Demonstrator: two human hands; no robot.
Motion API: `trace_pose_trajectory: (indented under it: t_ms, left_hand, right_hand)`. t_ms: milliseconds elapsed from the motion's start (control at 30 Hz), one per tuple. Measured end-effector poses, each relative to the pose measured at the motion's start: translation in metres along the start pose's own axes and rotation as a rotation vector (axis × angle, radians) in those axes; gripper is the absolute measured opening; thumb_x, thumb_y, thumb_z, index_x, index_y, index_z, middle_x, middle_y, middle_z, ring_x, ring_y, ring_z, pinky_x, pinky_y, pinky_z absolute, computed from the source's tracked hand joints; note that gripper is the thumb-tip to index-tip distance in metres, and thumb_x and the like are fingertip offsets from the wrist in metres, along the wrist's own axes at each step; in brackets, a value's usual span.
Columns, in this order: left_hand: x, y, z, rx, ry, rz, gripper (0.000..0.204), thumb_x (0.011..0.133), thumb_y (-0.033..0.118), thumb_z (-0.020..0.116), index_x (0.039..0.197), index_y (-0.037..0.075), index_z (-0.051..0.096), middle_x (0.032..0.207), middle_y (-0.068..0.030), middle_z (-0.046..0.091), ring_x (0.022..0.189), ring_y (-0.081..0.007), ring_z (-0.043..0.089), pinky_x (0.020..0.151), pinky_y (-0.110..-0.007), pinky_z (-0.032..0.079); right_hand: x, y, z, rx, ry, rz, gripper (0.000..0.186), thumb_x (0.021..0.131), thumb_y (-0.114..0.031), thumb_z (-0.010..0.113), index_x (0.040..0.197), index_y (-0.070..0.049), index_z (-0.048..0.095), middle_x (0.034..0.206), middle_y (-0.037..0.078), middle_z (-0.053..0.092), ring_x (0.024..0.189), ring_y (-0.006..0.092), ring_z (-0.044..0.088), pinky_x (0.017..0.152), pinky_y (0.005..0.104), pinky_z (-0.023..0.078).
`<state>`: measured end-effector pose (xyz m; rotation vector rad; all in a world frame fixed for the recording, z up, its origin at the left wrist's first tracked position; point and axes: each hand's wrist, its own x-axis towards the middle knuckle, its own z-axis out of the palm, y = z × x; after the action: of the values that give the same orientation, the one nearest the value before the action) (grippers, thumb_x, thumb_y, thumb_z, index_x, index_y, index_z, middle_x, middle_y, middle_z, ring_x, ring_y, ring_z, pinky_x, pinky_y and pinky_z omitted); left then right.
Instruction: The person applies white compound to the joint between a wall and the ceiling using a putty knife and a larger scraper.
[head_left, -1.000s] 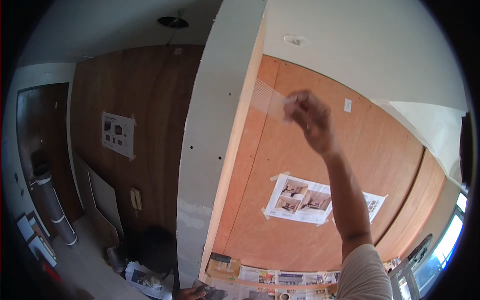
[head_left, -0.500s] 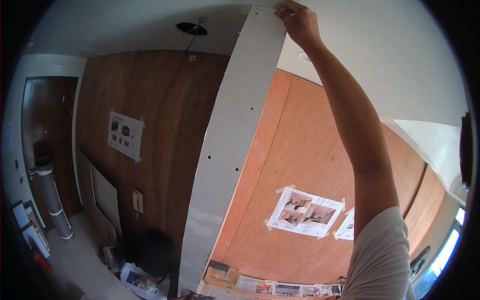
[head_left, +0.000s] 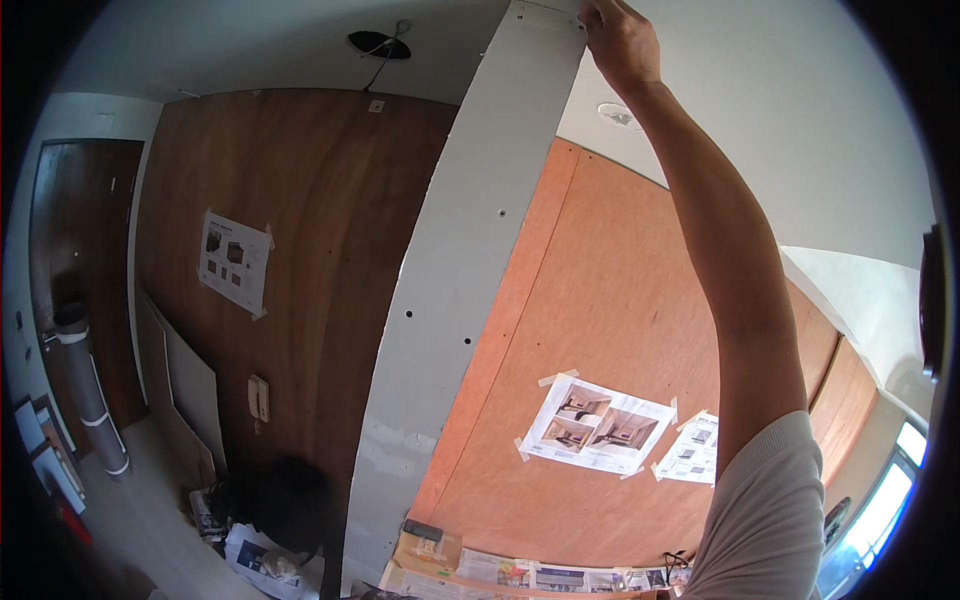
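My right arm reaches up from the lower right. At the top of the view, my right hand [head_left: 625, 45] is by the upper right corner of a tall, narrow grey-white board [head_left: 465, 190]. Its fingers are bent and pressed together, and what they pinch, if anything, is too small to make out. A thin pale strip with a dashed look [head_left: 545, 10] runs along the board's top edge toward the fingertips. Several dark screw holes or screw heads dot the board, and its lower part has white smears. My left hand is out of view.
Brown wood panels [head_left: 310, 200] stand left of the board, orange-toned ones [head_left: 600, 270] right, with taped printed sheets [head_left: 600, 425]. A rolled grey sheet [head_left: 90, 390] leans by the door [head_left: 95, 250]. Wires hang from a ceiling hole [head_left: 378, 45]. Newspaper [head_left: 560, 577] lines a ledge below.
My right hand has moved a little to the right along the board's top edge, its fingers still closed. The view has shifted slightly, with the room moving left and a little up.
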<state>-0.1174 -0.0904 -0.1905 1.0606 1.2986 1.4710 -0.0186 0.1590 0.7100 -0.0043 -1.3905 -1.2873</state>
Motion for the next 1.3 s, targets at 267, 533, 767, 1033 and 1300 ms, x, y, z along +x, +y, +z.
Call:
trace_pose_trajectory:
  t_ms: [267,533,767,1033,1300]
  left_hand:
    - [0.006,0.006,0.001,0.005,0.002,-0.008,0.028,0.102,0.032,0.061,0.111,0.007,0.071,0.066,0.0051,0.053,0.054,-0.0070,0.047,0.047,-0.024,0.036]
    - [0.008,0.008,0.002,0.023,-0.008,-0.023,0.029,0.102,0.032,0.061,0.111,0.007,0.071,0.066,0.0046,0.054,0.054,-0.0075,0.047,0.047,-0.025,0.037]
    - [0.001,0.004,0.004,0.024,0.013,-0.012,0.030,0.102,0.033,0.061,0.111,0.006,0.072,0.067,0.0041,0.055,0.054,-0.0079,0.048,0.047,-0.025,0.037]
    - [0.000,0.004,0.004,0.039,0.011,-0.013,0.031,0.102,0.034,0.061,0.111,0.006,0.072,0.067,0.0037,0.056,0.054,-0.0083,0.049,0.047,-0.025,0.038]
    - [-0.002,0.004,0.004,0.047,0.011,-0.008,0.032,0.102,0.034,0.061,0.111,0.006,0.072,0.068,0.0032,0.056,0.054,-0.0087,0.050,0.047,-0.025,0.039]
  right_hand:
    - [0.003,-0.003,0.002,0.027,0.043,-0.038,0.006,0.092,-0.008,0.066,0.093,-0.001,0.067,0.093,0.017,0.072,0.077,0.0363,0.070,0.064,0.0441,0.058]
    - [-0.009,0.013,0.014,-0.149,-0.011,-0.168,0.012,0.092,-0.009,0.066,0.099,-0.004,0.074,0.104,0.017,0.072,0.084,0.0348,0.073,0.068,0.0416,0.062]
    - [0.001,0.014,0.019,-0.174,-0.090,-0.202,0.017,0.092,-0.008,0.064,0.104,-0.005,0.075,0.118,0.019,0.068,0.089,0.0355,0.073,0.071,0.0405,0.064]
    - [0.001,0.006,0.017,-0.332,-0.301,-0.132,0.023,0.095,-0.005,0.057,0.112,-0.005,0.072,0.127,0.022,0.063,0.103,0.0372,0.070,0.084,0.0406,0.063]
    - [0.001,-0.003,0.015,-0.405,-0.315,-0.155,0.027,0.100,-0.013,0.051,0.120,-0.004,0.069,0.131,0.020,0.061,0.104,0.0367,0.070,0.086,0.0434,0.061]
